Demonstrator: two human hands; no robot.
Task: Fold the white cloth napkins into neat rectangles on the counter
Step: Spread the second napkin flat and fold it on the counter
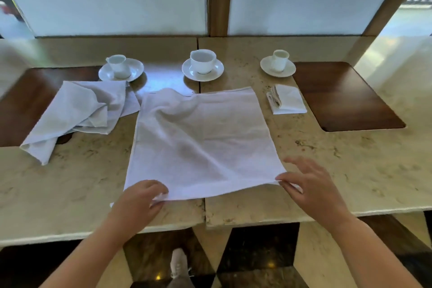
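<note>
A white cloth napkin (201, 142) lies spread open on the beige stone counter (350, 161), its far left corner rumpled. My left hand (140, 199) pinches its near left corner. My right hand (311, 184) pinches its near right corner between thumb and forefinger, the other fingers spread. To the left rests a crumpled heap of white napkins (79, 112). One napkin folded into a small rectangle (286, 101) sits at the right.
Three white cups on saucers stand along the back: left cup (120, 68), middle cup (203, 63), right cup (278, 62). Dark wooden inlays (346, 98) flank the counter at both sides. Frosted panels rise behind. The counter's front edge is near my wrists.
</note>
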